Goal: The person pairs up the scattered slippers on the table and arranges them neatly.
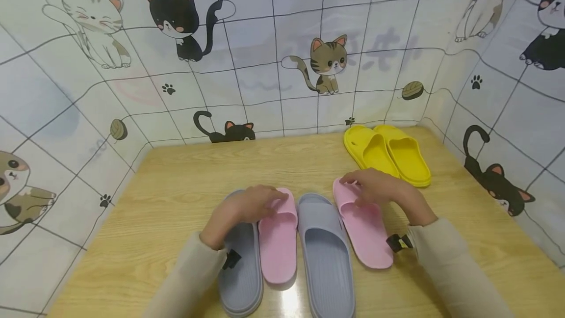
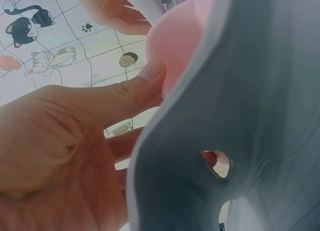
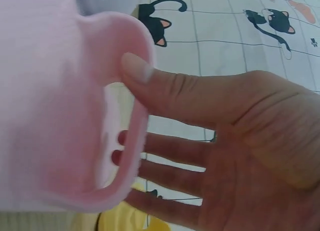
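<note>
Left hand: your left hand [image 1: 250, 204] lies across the toe of the left pink slipper [image 1: 278, 239], thumb pressed to its edge, fingers curled round it.
Right hand: your right hand [image 1: 375, 188] pinches the strap of the right pink slipper [image 1: 364, 222], thumb on top, fingers beneath.
Order: each pink slipper has a grey slipper [image 1: 326, 254] beside it, so the pairs are mixed.
Room: bare table [image 1: 167, 185] lies to the left; the yellow slippers [image 1: 388, 153] sit near the back right corner.
</note>
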`<state>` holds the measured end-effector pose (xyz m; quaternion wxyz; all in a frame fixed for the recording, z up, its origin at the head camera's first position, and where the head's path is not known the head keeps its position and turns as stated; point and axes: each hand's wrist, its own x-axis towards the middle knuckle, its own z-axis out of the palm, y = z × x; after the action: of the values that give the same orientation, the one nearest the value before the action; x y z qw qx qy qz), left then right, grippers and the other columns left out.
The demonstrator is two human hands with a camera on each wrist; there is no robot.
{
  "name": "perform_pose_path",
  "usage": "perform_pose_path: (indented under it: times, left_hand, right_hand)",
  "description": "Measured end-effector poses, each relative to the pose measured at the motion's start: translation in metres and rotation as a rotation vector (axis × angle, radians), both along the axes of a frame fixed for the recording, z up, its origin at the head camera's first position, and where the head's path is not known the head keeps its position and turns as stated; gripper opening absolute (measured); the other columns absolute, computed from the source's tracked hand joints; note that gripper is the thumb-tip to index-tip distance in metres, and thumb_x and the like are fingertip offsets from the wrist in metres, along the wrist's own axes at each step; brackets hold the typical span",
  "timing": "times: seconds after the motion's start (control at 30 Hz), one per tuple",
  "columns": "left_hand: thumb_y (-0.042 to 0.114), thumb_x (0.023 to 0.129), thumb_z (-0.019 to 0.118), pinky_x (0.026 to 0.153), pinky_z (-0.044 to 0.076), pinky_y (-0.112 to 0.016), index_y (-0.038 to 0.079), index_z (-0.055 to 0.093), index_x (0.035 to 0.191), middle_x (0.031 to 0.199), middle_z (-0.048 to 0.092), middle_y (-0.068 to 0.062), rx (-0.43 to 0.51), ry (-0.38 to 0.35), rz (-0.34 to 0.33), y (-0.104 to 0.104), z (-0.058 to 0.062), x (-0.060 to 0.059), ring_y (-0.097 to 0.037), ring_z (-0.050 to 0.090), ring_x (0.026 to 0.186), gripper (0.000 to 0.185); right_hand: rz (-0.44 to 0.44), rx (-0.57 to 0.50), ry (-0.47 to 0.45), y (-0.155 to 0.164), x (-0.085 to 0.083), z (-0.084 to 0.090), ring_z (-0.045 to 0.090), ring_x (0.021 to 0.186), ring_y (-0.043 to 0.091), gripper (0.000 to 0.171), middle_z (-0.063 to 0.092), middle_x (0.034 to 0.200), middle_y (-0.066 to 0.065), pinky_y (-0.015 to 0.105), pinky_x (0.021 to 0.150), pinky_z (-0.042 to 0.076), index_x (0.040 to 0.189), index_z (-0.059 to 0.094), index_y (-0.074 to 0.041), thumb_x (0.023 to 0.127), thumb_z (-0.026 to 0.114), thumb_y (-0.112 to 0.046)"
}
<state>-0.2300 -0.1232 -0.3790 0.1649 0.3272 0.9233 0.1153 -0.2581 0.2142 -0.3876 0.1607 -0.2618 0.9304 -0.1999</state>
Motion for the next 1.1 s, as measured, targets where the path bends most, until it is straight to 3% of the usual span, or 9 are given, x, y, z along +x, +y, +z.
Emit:
perform_pose_path:
  times: [0.23,0.53,0.8,0.97,1.1]
  left_hand:
    - [0.006,0.098,0.065,0.108,0.051,-0.048,0.012,0.061,0.144,0.134,0.067,-0.014,0.045,0.027,0.030,-0.002,-0.003,-0.003,-0.030,0.062,0.125,0.046]
    - [0.006,0.100,0.062,0.112,0.049,-0.048,0.011,0.057,0.145,0.140,0.063,-0.014,0.030,0.051,0.074,-0.002,-0.008,-0.007,-0.031,0.061,0.128,0.045]
    - [0.008,0.099,0.067,0.103,0.054,-0.045,0.012,0.060,0.140,0.130,0.065,-0.013,0.003,0.086,0.090,0.001,-0.008,-0.003,-0.028,0.065,0.114,0.042]
    - [0.019,0.097,0.072,0.087,0.056,-0.038,0.013,0.065,0.127,0.113,0.064,-0.008,-0.014,0.145,0.104,0.006,0.002,0.006,-0.022,0.063,0.093,0.031]
    - [0.027,0.096,0.074,0.079,0.053,-0.034,0.012,0.068,0.116,0.104,0.062,-0.004,-0.034,0.109,0.054,0.012,0.012,0.018,-0.017,0.058,0.084,0.027]
  right_hand:
    - [-0.014,-0.052,0.111,0.000,-0.007,-0.008,0.062,0.123,0.042,0.052,0.067,0.134,0.021,0.059,0.107,0.050,0.131,0.067,-0.001,0.084,0.083,-0.015]
    - [0.014,-0.103,0.243,-0.002,-0.014,-0.016,0.063,0.121,0.042,0.039,0.071,0.127,0.021,0.059,0.106,0.049,0.121,0.072,-0.002,0.084,0.082,-0.011]
    - [-0.029,-0.045,0.239,-0.004,-0.007,-0.010,0.065,0.104,0.031,0.035,0.071,0.114,0.014,0.051,0.093,0.055,0.120,0.074,-0.007,0.088,0.080,-0.020]
    - [-0.017,-0.017,0.217,-0.007,0.003,0.005,0.062,0.087,0.022,0.018,0.069,0.095,0.006,0.039,0.077,0.055,0.107,0.075,-0.010,0.091,0.076,-0.019]
    - [0.025,-0.015,0.145,-0.011,0.008,0.014,0.057,0.078,0.016,0.017,0.067,0.085,0.001,0.030,0.069,0.050,0.099,0.074,-0.011,0.092,0.078,-0.027]
